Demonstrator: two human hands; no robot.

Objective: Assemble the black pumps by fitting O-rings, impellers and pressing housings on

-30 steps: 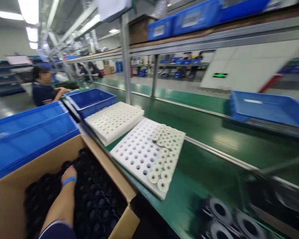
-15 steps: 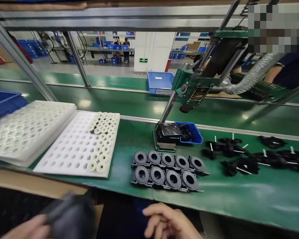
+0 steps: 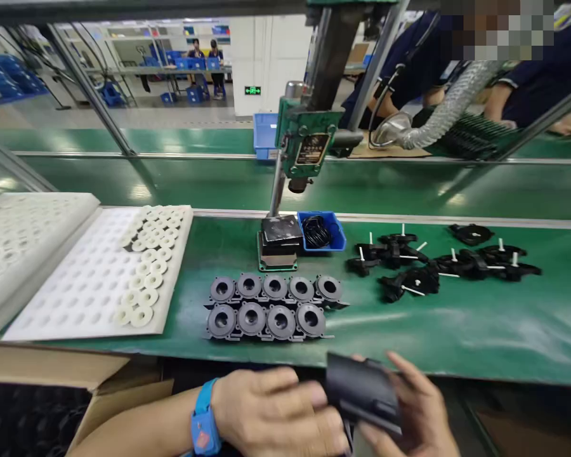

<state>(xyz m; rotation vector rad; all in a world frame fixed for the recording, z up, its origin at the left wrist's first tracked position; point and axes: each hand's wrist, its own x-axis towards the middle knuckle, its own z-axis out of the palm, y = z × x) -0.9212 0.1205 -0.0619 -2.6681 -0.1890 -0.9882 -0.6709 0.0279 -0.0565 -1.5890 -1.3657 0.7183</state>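
Note:
A curved black plastic housing [image 3: 364, 390] is held in front of the bench's near edge. My right hand [image 3: 421, 412] grips its right side, with the thumb below and fingers behind. My left hand [image 3: 278, 409], with a blue wrist strap [image 3: 204, 419], is beside the housing's left end. Its fingers are stretched out and slightly blurred; whether they touch the housing is unclear, and its thumb is hidden. Beyond both hands, two rows of black round-topped housings [image 3: 280, 322] stand on the green bench [image 3: 409, 336].
White foam trays [image 3: 83, 279] on the left hold pale rings [image 3: 155, 279]. A green press [image 3: 309, 149] rises behind the housings, beside a blue bin [image 3: 335, 241] of black cords. Black parts with white pins [image 3: 416, 279] lie right. An open carton [image 3: 42, 365] sits lower left. Co-workers are beyond.
The black housing has come from the lower left to the right, from my left hand into my right hand's grip. The view has swung right.

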